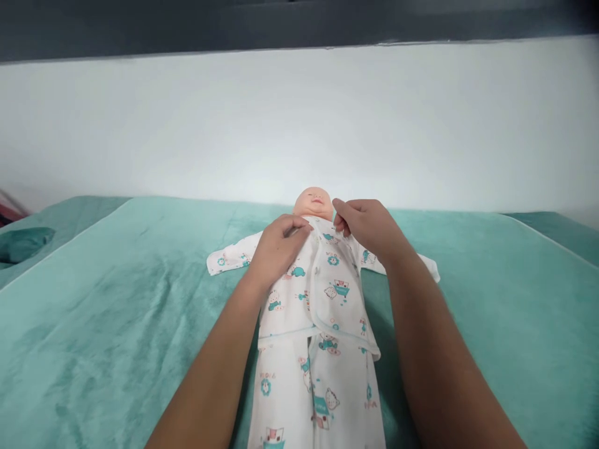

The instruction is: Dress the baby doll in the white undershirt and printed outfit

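While the baby doll [306,201] lies face up in the middle of the frame, the left hand [279,246] rests on its printed shirt [325,293] near the neck. The right hand [369,226] curls by the neck's other side. I cannot tell if either pinches the shirt. Wide green blanket [116,305] spreads to both frame sides, up to the white wall [299,125].
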